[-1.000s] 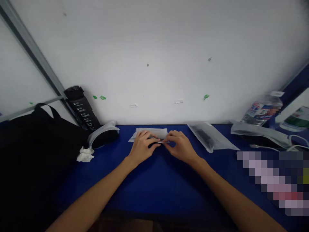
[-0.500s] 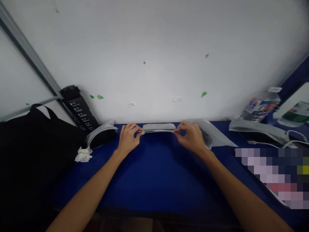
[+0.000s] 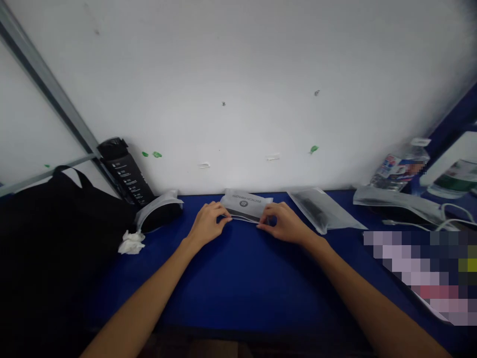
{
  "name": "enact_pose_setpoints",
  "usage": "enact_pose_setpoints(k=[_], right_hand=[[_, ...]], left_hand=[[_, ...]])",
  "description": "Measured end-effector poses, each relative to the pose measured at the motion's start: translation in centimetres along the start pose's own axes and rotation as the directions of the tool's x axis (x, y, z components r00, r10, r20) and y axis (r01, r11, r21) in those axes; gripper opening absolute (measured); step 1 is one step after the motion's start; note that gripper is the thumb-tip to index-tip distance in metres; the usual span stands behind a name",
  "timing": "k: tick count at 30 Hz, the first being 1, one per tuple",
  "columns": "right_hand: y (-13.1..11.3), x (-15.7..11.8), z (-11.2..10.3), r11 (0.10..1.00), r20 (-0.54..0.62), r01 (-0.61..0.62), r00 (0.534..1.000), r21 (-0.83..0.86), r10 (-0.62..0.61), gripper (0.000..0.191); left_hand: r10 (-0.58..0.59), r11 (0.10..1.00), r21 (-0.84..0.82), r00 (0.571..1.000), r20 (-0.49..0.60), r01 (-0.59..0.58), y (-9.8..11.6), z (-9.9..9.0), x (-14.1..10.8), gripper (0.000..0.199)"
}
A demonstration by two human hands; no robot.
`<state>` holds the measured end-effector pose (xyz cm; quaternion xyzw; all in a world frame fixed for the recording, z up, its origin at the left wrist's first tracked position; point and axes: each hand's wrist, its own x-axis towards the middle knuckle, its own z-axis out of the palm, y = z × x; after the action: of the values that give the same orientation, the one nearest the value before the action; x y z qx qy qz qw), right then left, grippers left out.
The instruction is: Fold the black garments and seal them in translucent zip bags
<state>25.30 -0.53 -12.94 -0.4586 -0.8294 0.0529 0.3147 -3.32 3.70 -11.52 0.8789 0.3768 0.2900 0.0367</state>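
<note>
Fingers of the left hand and right hand pinch both ends of the frosted pouch's near edge, far-centre on the worktop; whether that edge is sealed cannot be told.

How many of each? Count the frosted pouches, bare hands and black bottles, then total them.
Pouches: 4 (middle pouch, left pouch, right pouch, far-right pouch)
Hands: 2 (left hand, right hand)
Black bottle: 1
Total: 7
</note>
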Motion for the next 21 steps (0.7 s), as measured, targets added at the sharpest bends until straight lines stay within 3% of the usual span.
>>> enact_pose_setpoints(k=[5,11,21], right_hand=[[-1.0,0.2,0.5,0.995,-0.010,-0.041,0.999,0.088,0.042,0.012],[-1.9,0.4,0.9,0.982,-0.037,-0.094,0.994,0.164,0.101,0.013],[-2.3,0.9,1.4,0.942,-0.198,-0.145,0.957,0.303,0.211,0.010]], left_hand=[[0.075,0.992,-0.108,0.995,0.072,-0.067,1.8,1.0,-0.3,0.010],[0.081,0.994,-0.078,0.989,0.122,-0.072,2.4,1.3,-0.3,0.018],[0.011,0.999,-0.053,0.996,0.086,-0.006,3.1,1.8,-0.7,0.018]])
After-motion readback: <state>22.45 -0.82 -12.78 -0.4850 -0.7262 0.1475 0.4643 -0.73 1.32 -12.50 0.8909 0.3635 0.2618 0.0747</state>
